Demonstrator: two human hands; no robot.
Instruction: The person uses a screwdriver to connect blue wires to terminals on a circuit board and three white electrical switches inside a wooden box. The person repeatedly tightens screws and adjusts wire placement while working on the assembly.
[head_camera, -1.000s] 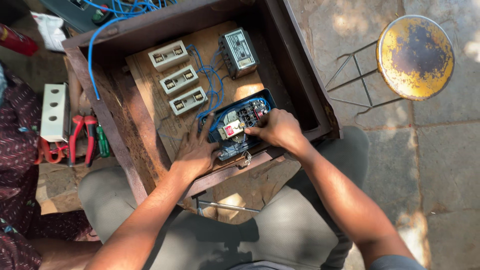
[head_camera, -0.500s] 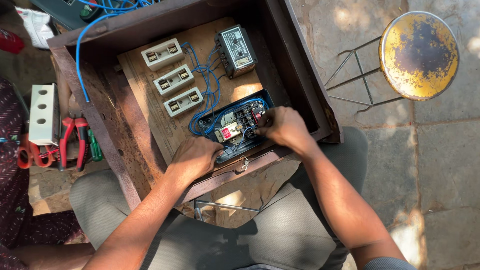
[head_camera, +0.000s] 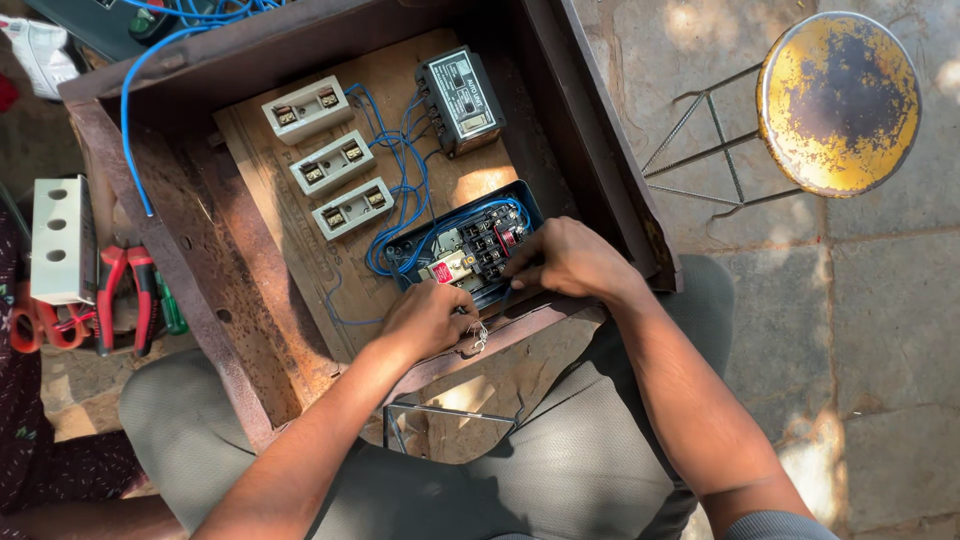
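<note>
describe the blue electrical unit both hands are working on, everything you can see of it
The blue-cased unit lies flat on the wooden board inside the rusty metal box, near its front edge. Its open top shows black terminal blocks, a cream part and red bits. Blue wires loop into it. The right hand rests on it; the left hand touches its front.

Outdoor work area seen from above. The floor (head_camera: 880, 300) consists of large grey stone slabs with visible joints, dappled with sunlight and leaf shadow. A round metal stool (head_camera: 838, 102), its yellow seat paint heavily rusted, stands on thin wire legs at upper right. At far left, bare ground (head_camera: 75, 385) lies partly in sun, partly in shade.
</note>
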